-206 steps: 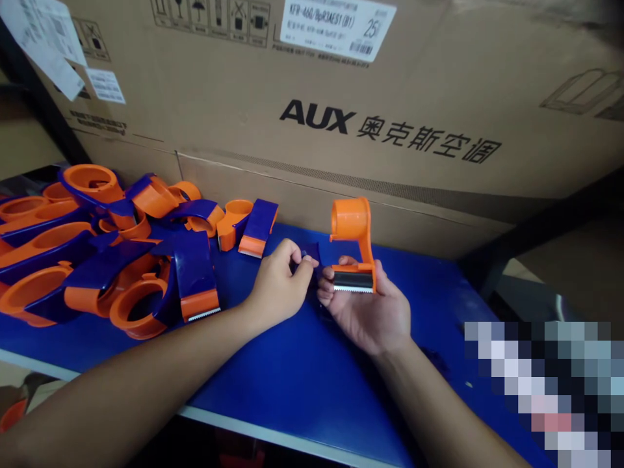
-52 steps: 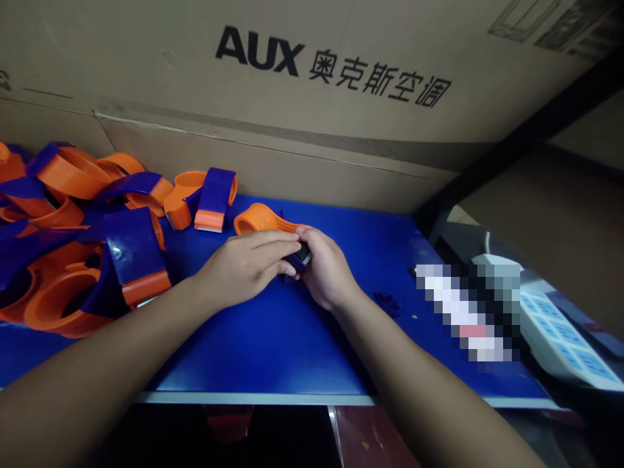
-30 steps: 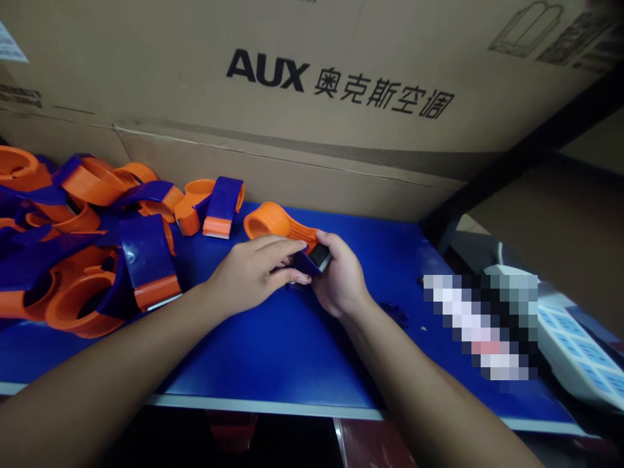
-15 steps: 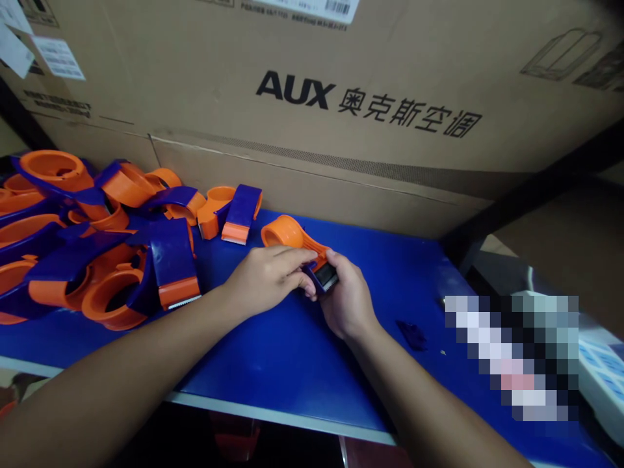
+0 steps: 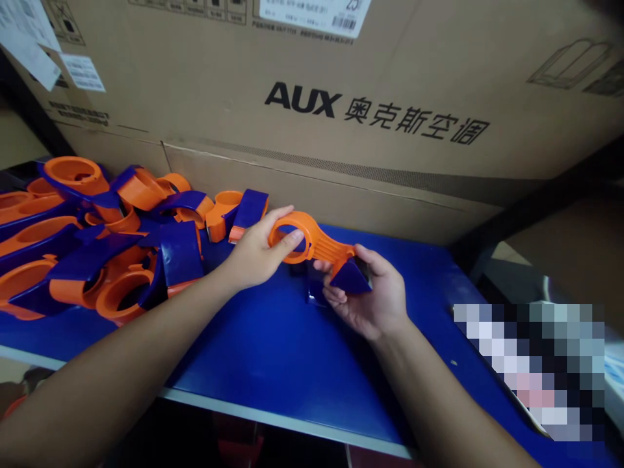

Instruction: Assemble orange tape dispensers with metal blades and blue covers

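Between both hands is an orange and dark-blue tape dispenser [image 5: 324, 247], held just above the blue tabletop. My left hand [image 5: 258, 253] grips its orange ring, with the thumb reaching across the ring's opening. My right hand [image 5: 373, 289] is wrapped round the dark-blue cutter end, fingers underneath and thumb on top. A small shiny dark-blue piece [image 5: 316, 289] shows beneath the dispenser near the right fingertips; its shape is partly hidden. To the left of my left hand stands another tape dispenser [image 5: 251, 211], its blue side up.
A heap of similar tape dispensers [image 5: 112, 247] covers the left of the blue table [image 5: 273, 364]. Behind rises a large cardboard box [image 5: 219, 97] marked AUX. A blurred-out object [image 5: 531, 370] lies at the right, beside a dark frame post [image 5: 511, 214].
My left hand has moved from the cutter end to the orange ring. The dispenser has been lifted and turned, and my right hand has shifted slightly right with it.
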Available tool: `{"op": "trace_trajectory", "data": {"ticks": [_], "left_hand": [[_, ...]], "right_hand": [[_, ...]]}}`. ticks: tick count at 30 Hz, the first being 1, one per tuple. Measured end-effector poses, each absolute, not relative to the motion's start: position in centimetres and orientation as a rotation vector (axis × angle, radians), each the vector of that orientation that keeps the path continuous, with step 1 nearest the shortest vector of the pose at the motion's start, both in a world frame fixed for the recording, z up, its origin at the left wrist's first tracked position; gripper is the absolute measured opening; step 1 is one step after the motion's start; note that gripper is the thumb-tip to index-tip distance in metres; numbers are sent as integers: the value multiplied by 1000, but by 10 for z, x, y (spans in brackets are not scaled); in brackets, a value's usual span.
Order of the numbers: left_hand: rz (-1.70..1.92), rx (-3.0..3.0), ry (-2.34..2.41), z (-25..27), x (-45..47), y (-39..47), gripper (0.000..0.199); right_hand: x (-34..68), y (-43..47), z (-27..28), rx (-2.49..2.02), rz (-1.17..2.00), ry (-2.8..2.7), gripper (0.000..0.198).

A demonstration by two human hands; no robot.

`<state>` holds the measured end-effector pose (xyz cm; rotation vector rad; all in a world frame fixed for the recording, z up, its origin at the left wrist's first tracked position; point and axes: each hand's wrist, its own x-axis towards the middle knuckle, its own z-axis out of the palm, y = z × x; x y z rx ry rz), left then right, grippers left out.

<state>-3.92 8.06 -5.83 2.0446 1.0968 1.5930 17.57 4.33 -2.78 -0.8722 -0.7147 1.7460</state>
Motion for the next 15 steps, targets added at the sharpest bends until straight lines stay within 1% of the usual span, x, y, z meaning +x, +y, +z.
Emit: {"op": "trace_trajectory", "data": {"ticks": [2, 5, 7, 10, 12, 15], "left_hand": [[1572, 1981, 1069, -58, -41, 84, 45], [1640, 1877, 1105, -51, -45, 86, 41], [1679, 1786, 1119, -45, -49, 86, 39], [1668, 1651, 1129, -38, -51, 86, 36], [1633, 1573, 1159, -37, -49, 83, 40], [1620, 1449, 1232, -39, -43, 79, 53]], "right_hand": [[178, 42, -27, -908, 1802, -764, 40], [178, 40, -28, -960, 1793, -892, 54], [177, 38, -29, -978, 1735, -1008, 59], [175, 36, -31, -1044, 1647, -1265, 58], [175, 35, -32, -1067, 1618, -1417, 55], [179, 37, -30, -1033, 1618, -1518, 39]]}}
